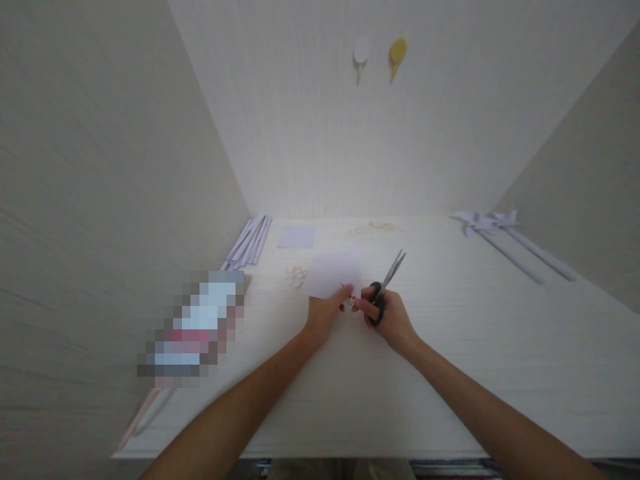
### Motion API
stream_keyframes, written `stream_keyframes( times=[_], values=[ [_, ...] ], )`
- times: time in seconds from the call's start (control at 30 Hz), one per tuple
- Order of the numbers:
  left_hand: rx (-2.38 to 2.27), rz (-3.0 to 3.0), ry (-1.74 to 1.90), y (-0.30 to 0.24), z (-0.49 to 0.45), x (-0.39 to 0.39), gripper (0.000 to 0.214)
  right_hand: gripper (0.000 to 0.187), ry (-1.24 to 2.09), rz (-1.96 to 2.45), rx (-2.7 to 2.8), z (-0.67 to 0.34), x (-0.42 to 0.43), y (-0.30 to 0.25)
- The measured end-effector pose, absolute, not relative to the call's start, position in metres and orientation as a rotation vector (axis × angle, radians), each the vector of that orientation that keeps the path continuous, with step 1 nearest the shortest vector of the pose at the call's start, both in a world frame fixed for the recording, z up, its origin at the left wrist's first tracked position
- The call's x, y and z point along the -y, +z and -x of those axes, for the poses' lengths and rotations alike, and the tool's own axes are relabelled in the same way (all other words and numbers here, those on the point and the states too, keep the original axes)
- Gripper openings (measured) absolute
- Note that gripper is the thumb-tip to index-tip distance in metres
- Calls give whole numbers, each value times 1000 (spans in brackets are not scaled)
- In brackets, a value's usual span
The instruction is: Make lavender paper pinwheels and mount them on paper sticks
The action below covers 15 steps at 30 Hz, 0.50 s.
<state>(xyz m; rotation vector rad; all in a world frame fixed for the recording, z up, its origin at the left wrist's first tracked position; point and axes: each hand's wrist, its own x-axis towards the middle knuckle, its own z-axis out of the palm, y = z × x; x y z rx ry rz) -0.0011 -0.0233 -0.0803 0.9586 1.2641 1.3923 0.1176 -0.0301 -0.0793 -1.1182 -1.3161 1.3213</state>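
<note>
My left hand (325,313) pinches the lower edge of a pale lavender sheet of paper (333,272) and holds it just above the white table (450,373). My right hand (387,317) grips black-handled scissors (386,283), fingers through the loops, blades pointing up and to the right, away from the paper. The two hands almost touch at the middle of the table.
A smaller lavender square (296,237) lies behind the hands. Rolled paper sticks (249,241) lie at the back left. Two paper pinwheels on sticks (505,233) lie at the back right. Rubber bands (298,273) sit near the sheet. A blurred-out object (193,327) stands at left. Two hooks (380,57) hang on the wall.
</note>
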Motion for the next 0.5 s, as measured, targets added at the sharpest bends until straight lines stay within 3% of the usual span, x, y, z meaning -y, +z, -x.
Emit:
stream_keyframes(
  times=[0.5],
  values=[
    [-1248,-969,1308,-79,-1,28,17,31,1284,1206,1239,-114,31,-76]
  ],
)
